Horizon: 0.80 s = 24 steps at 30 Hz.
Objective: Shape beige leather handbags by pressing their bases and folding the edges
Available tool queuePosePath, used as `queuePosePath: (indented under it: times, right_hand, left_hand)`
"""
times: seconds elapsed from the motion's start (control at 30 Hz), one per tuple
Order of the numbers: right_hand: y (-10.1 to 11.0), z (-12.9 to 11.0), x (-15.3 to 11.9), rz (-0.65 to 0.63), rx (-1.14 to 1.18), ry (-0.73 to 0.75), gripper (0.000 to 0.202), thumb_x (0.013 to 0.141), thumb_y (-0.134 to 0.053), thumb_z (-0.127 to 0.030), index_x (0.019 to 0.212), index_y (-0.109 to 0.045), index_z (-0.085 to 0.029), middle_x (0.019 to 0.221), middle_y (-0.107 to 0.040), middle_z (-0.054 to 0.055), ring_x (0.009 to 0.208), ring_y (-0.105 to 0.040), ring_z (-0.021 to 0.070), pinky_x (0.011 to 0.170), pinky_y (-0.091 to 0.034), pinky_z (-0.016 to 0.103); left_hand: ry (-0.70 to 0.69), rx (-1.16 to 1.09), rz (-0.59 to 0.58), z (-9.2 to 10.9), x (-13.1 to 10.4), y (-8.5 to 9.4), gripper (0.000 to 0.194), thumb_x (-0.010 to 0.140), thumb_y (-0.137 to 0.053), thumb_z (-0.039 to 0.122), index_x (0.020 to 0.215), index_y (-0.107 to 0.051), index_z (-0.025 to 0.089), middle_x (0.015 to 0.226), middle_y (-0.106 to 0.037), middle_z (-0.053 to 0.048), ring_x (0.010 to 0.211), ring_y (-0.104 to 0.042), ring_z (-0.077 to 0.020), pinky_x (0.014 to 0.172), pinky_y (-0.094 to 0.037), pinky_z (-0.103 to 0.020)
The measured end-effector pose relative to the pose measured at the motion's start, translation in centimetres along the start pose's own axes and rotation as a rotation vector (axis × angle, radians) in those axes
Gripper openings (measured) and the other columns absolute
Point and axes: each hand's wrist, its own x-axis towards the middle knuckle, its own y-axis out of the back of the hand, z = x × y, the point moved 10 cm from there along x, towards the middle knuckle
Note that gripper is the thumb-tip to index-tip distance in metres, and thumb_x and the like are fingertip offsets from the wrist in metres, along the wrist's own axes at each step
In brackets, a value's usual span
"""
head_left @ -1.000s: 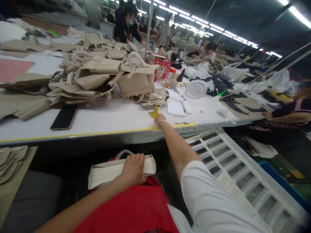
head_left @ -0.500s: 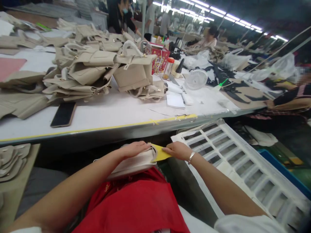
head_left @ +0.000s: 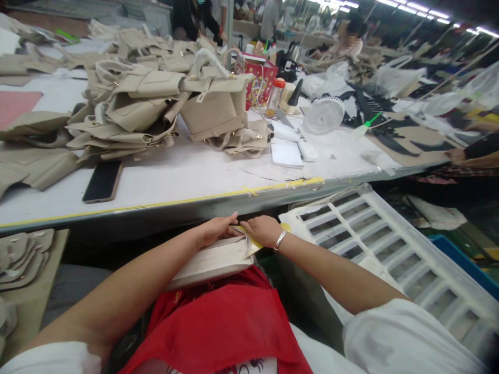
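A beige bag piece [head_left: 212, 262] rests on my lap over the red apron [head_left: 230, 322]. My left hand [head_left: 218, 229] lies along its top edge, closed on the piece near its right end. My right hand [head_left: 265, 231], with a silver bracelet at the wrist, is closed on a yellow sheet [head_left: 254, 246]. Part of the sheet shows below the fingers at the bag piece's right end, and a bit shows behind the hand. Both hands are nearly touching; the fingertips partly hide the edge between them.
Beige bags [head_left: 144, 98] are piled on the white table [head_left: 187, 179], with a phone [head_left: 102, 181] near its front edge. A white slatted rack [head_left: 362, 223] stands at the right. Stacked beige pieces [head_left: 27, 254] lie on a board at left. Other people are farther back.
My right hand has moved left, up to my left hand, and the yellow sheet with it. The fingers of my left hand have curled more. The view has shifted slightly.
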Motion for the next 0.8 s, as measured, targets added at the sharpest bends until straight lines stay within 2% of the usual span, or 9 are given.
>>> queuePosePath:
  times: [0.1,0.23,0.3,0.5,0.67,0.8]
  right_hand:
    - [0.0,-0.6,0.2,0.001,-0.008,0.054,0.065,0.092,-0.012,-0.051,0.079,-0.066,-0.018,0.081,-0.069,0.009,0.076,-0.064,0.0219,0.063,-0.040,0.027]
    - [-0.2,-1.0,0.2,0.007,-0.022,0.100,0.063,0.092,-0.014,-0.052,0.081,-0.066,-0.018,0.081,-0.069,0.010,0.077,-0.063,0.0224,0.063,-0.040,0.028]
    - [-0.2,-1.2,0.1,0.018,-0.030,0.134,0.061,0.093,-0.015,-0.050,0.082,-0.065,-0.017,0.082,-0.068,0.010,0.077,-0.063,0.0227,0.062,-0.040,0.028]
    - [-0.5,-1.9,0.0,0.006,-0.029,0.236,0.058,0.093,-0.017,-0.048,0.082,-0.065,-0.018,0.084,-0.068,0.009,0.078,-0.063,0.0216,0.063,-0.039,0.028]
    - [-0.4,-2.6,-0.5,0.003,-0.026,0.283,0.056,0.094,-0.018,-0.047,0.080,-0.065,-0.018,0.083,-0.068,0.008,0.078,-0.063,0.0209,0.062,-0.038,0.027]
    - [-0.6,-3.2,-0.7,-0.006,-0.014,0.300,0.056,0.093,-0.019,-0.048,0.082,-0.065,-0.018,0.084,-0.068,0.008,0.079,-0.062,0.0207,0.062,-0.038,0.027]
  left_hand:
    - [-0.008,0.023,-0.099,-0.5,0.3,-0.3,0.054,0.081,-0.048,0.057,0.112,-0.054,0.012,0.084,-0.069,-0.010,0.077,-0.065,-0.0213,0.074,-0.047,-0.034]
    - [-0.109,0.066,-0.170,-0.4,0.3,-0.5,0.046,0.075,-0.059,0.050,0.099,-0.063,0.011,0.089,-0.069,-0.010,0.087,-0.063,-0.0221,0.088,-0.042,-0.035]
    - [-0.143,0.136,-0.166,-0.3,0.1,-0.4,0.044,0.075,-0.058,0.048,0.098,-0.063,0.011,0.093,-0.068,-0.010,0.091,-0.061,-0.0227,0.091,-0.040,-0.036]
    - [-0.258,0.551,-0.141,1.0,-1.4,-0.6,0.036,0.077,-0.054,0.041,0.097,-0.065,0.014,0.104,-0.065,-0.005,0.100,-0.054,-0.0227,0.092,-0.037,-0.033]
    - [-0.246,0.739,-0.087,0.6,-2.1,-0.6,0.039,0.079,-0.048,0.046,0.097,-0.065,0.016,0.099,-0.066,-0.004,0.096,-0.054,-0.0221,0.089,-0.038,-0.031]
    - [-0.237,0.851,-0.069,0.4,-2.5,-0.5,0.042,0.080,-0.044,0.047,0.104,-0.063,0.018,0.106,-0.064,-0.003,0.096,-0.054,-0.0211,0.088,-0.038,-0.029]
